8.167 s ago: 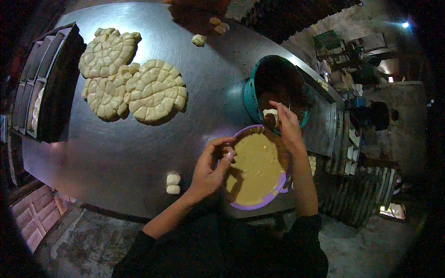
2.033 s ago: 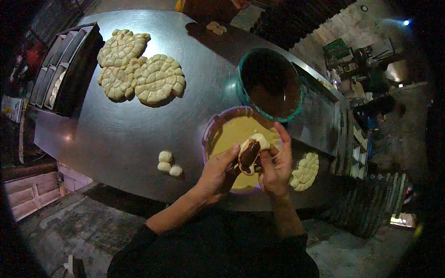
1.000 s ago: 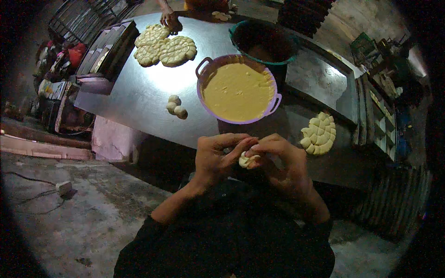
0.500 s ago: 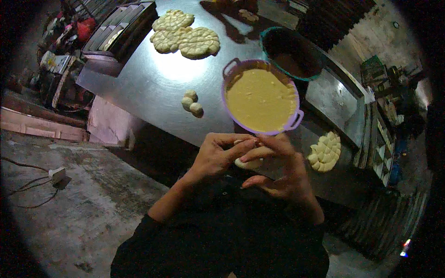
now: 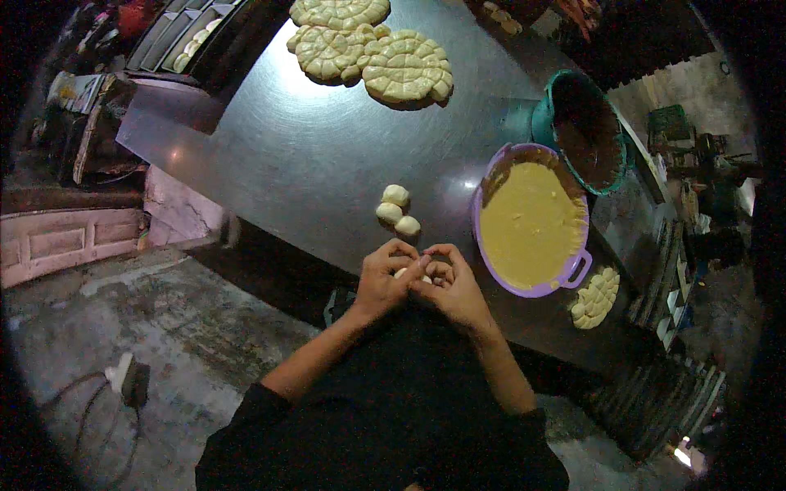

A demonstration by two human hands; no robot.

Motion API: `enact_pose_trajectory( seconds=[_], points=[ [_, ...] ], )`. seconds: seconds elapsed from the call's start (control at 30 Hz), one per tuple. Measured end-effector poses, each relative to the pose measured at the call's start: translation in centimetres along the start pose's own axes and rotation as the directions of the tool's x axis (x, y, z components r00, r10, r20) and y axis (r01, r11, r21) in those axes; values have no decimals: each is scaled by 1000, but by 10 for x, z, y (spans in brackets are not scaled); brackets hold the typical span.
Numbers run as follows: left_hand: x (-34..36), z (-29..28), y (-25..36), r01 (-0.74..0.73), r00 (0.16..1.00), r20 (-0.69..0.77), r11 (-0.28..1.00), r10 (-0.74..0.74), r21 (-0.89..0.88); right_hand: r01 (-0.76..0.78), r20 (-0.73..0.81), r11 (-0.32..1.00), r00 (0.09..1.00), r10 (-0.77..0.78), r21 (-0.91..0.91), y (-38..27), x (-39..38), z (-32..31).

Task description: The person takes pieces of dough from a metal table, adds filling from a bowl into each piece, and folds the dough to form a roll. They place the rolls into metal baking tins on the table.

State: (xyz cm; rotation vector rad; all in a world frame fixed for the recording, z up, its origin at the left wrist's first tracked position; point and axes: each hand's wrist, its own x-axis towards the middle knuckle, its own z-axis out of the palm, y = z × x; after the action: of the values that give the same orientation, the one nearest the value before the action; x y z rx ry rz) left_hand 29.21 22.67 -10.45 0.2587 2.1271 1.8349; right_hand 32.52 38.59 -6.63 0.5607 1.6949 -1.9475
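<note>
My left hand (image 5: 381, 280) and my right hand (image 5: 455, 293) meet at the table's near edge, thumbs and fingertips together. Between them they pinch a small piece of pale dough (image 5: 401, 273), mostly hidden by the fingers. Just beyond the hands, three round dough balls (image 5: 389, 213) sit touching on the metal table (image 5: 270, 155). Right of my right hand stands a purple two-handled basin (image 5: 483, 254) holding a thick yellow mixture (image 5: 532, 225).
Flat, segmented dough rounds (image 5: 407, 67) lie at the far side; another segmented dough piece (image 5: 596, 298) lies right of the basin. A teal tub (image 5: 622, 164) stands behind the basin. Metal tins (image 5: 168, 41) holding dough sit far left. A power strip (image 5: 123, 376) lies on the floor.
My right hand has closed in toward my left, its fingers now gathered around the dough. The whole view has shifted, so the basin and dough balls appear further right and lower.
</note>
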Motion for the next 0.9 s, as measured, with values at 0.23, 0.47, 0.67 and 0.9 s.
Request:
enact_pose_trajectory(
  seconds=[0.23, 0.47, 0.67, 0.9],
  points=[
    [85, -67, -46, -102, 994, 64, 953, 88, 285, 156, -455, 745, 705, -544, -648, 33, 100, -3],
    [148, -82, -51, -590, 720, 657, 696, 224, 410, 171, -394, 682, 707, -588, -711, 29, 106, 9],
    [156, -57, -21, -567, 742, 623, 728, 247, 386, -73, -367, 383, 496, -787, -921, 62, -14, -8],
    [157, -16, -19, -519, 820, 423, 812, 386, 266, -622, -606, 218, 523, -599, -752, 126, -76, -73]
  ],
)
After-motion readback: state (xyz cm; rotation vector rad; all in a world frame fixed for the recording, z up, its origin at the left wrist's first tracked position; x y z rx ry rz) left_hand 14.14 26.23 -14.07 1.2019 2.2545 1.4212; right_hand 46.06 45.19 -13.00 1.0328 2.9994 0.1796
